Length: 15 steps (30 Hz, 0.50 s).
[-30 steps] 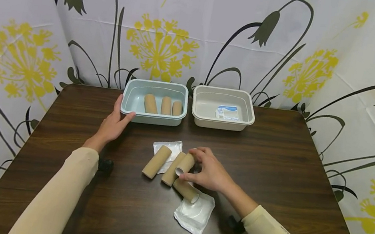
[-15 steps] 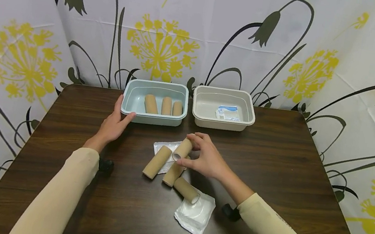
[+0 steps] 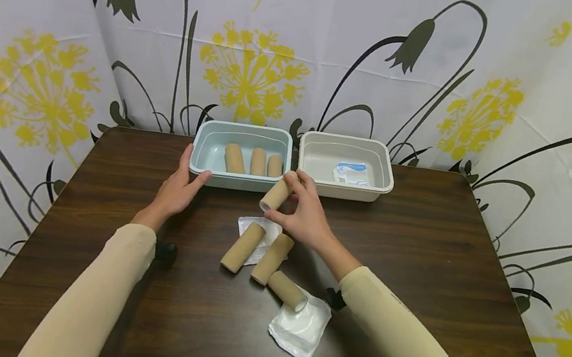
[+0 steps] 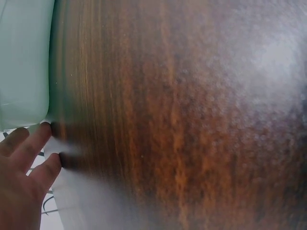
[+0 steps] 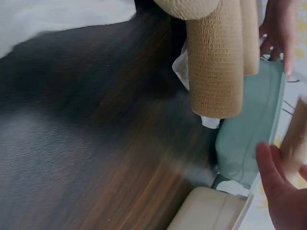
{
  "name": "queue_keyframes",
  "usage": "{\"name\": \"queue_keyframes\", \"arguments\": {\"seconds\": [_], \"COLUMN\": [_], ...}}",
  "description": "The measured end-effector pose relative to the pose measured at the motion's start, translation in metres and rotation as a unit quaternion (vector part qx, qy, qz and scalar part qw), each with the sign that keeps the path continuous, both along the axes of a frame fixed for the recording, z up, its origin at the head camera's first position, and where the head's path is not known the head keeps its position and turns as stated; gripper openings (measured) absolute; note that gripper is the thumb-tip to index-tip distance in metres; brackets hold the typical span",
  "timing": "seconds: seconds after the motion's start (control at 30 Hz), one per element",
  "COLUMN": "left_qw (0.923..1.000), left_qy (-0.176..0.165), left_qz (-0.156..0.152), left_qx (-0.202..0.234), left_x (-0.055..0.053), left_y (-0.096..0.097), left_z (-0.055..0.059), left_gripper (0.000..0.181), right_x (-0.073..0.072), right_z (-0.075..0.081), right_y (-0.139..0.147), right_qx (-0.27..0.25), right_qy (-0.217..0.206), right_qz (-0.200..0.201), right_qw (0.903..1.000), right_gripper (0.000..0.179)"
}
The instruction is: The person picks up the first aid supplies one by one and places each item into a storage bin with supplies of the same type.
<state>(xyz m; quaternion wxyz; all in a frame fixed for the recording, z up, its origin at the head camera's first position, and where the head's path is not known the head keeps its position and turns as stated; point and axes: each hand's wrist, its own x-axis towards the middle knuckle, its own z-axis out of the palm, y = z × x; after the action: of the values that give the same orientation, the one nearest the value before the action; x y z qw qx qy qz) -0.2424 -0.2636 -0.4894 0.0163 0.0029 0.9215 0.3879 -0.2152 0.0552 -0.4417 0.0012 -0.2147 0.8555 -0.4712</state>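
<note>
My right hand [image 3: 308,217] pinches a tan elastic bandage roll [image 3: 277,194] between thumb and fingers, raised just in front of the light blue bin [image 3: 235,183]. Straight fingers of my left hand [image 3: 173,191] touch that bin's left end, with the thumb at its front rim. Inside the bin lie three similar rolls [image 3: 235,159]. On the table three more bandage rolls [image 3: 272,259] lie near each other. Their crinkled weave shows on a roll [image 5: 216,67] in the right wrist view. The left wrist view catches the left fingers [image 4: 41,141] beside the bin wall.
Right of the blue bin stands a beige bin [image 3: 352,194] holding a blue-and-white packet [image 3: 352,173]. Two white packets lie on the dark wooden table [image 3: 416,272]: one packet [image 3: 269,226] partly under the rolls, another packet [image 3: 299,335] nearer the front. A flowered curtain hangs behind.
My right hand has lifted the bandage roll off the pile and carried it away from me towards the bins. The left hand keeps its place at the blue bin.
</note>
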Motion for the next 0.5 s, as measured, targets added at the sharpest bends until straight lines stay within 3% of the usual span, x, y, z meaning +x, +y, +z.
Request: {"name": "queue_keyframes", "arguments": {"seconds": [0.13,0.5], "left_qw": [1.0000,1.0000], "left_qy": [0.001,0.007], "left_qz": [-0.006,-0.006], "left_qx": [0.003,0.002], "left_x": [0.001,0.003], "left_y": [0.000,-0.001], "left_z": [0.001,0.001], "left_gripper": [0.085,0.085], "right_x": [-0.011,-0.036], "right_z": [0.000,0.010], "right_y": [-0.013,-0.042], "right_qx": [0.023,0.101], "right_qy": [0.033,0.080], "right_qz": [-0.034,-0.055], "right_qw": [0.9986,0.9902], "right_gripper": [0.081,0.082]}}
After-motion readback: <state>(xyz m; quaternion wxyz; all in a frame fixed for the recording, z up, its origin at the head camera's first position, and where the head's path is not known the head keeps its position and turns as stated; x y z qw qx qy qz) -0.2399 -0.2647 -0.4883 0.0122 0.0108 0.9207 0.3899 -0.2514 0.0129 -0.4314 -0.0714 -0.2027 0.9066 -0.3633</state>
